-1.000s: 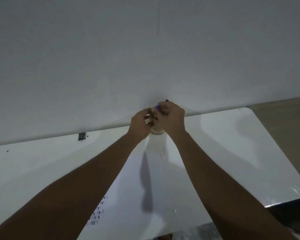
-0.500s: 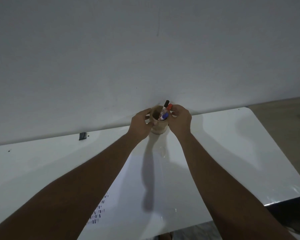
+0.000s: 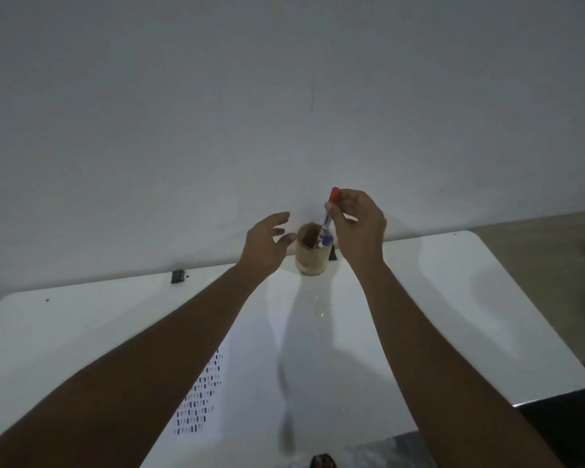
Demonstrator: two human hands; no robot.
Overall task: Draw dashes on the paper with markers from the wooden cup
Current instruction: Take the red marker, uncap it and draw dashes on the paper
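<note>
red-capped marker (image 3: 330, 209) pinched in right hand (image 3: 358, 224) grip.

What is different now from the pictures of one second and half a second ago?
The right hand has lifted the red-capped marker up, partly out of the wooden cup. The left hand has let go of the cup and opened beside it. The cup, the blue-capped marker inside it and the paper with dashes stayed in place.

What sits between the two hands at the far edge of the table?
In the head view, the wooden cup stands between the open left hand and the right hand, which pinches a red-capped marker above it.
</note>
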